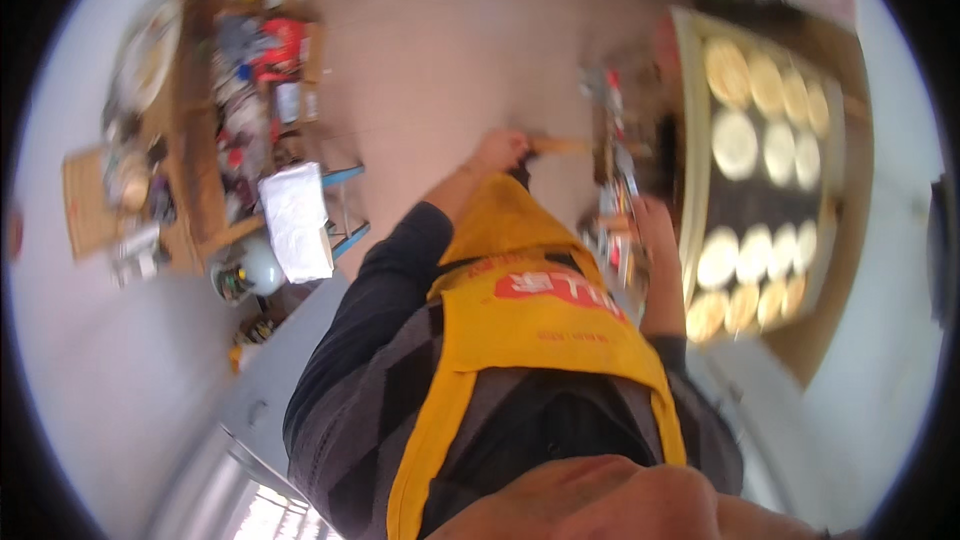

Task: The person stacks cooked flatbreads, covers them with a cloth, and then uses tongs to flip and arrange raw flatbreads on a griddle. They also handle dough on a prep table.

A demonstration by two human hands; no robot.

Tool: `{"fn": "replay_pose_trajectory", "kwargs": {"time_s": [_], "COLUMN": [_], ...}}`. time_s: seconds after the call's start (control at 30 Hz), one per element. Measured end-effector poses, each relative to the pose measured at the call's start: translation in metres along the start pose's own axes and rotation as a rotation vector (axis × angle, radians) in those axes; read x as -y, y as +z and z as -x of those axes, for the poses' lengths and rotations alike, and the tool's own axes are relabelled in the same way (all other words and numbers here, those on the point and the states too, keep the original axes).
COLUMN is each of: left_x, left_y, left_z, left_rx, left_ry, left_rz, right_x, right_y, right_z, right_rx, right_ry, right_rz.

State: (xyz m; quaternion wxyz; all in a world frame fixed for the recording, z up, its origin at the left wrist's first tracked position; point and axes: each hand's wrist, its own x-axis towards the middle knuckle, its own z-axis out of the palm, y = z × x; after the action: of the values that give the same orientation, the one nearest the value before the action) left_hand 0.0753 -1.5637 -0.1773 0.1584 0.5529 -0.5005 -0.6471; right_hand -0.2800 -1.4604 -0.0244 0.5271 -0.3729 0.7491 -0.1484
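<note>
In front of my yellow apron (540, 315) my left hand (502, 150) is closed, with a dark item (521, 171) at its fingers. A wooden bar (561, 145) runs from beside that hand toward the right; blur hides whether I hold it. My right hand (654, 221) is lower and to the right, beside the counter edge. Its fingers are around a thin metallic tool (627, 171), too blurred to name. Below the right hand, several small items (619, 247) crowd a narrow shelf. Pale round flat dough pieces or breads (735, 146) lie in rows on the counter at right.
A pale-framed dark surface (765, 206) carries the rounds. At left, a wooden table (196, 112) and shelves hold clutter, with a white-covered board (296, 221) on a blue-legged stand (345, 176). A grey cabinet (277, 367) stands lower left. Tiled floor (450, 37) stretches ahead.
</note>
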Motion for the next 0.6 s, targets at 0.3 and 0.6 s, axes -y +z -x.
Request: {"fn": "replay_pose_trajectory", "kwargs": {"time_s": [0.3, 0.6], "left_x": [-0.045, -0.101], "left_y": [0.008, 0.057], "left_z": [0.024, -0.01], "left_rx": [0.076, 0.239], "left_ry": [0.086, 0.118], "left_rz": [0.053, -0.305], "right_x": [0.014, -0.067], "right_y": [0.005, 0.026], "right_z": [0.047, 0.159], "right_rx": [-0.164, -0.294], "right_ry": [0.089, 0.113], "right_rz": [-0.109, -0.243]}}
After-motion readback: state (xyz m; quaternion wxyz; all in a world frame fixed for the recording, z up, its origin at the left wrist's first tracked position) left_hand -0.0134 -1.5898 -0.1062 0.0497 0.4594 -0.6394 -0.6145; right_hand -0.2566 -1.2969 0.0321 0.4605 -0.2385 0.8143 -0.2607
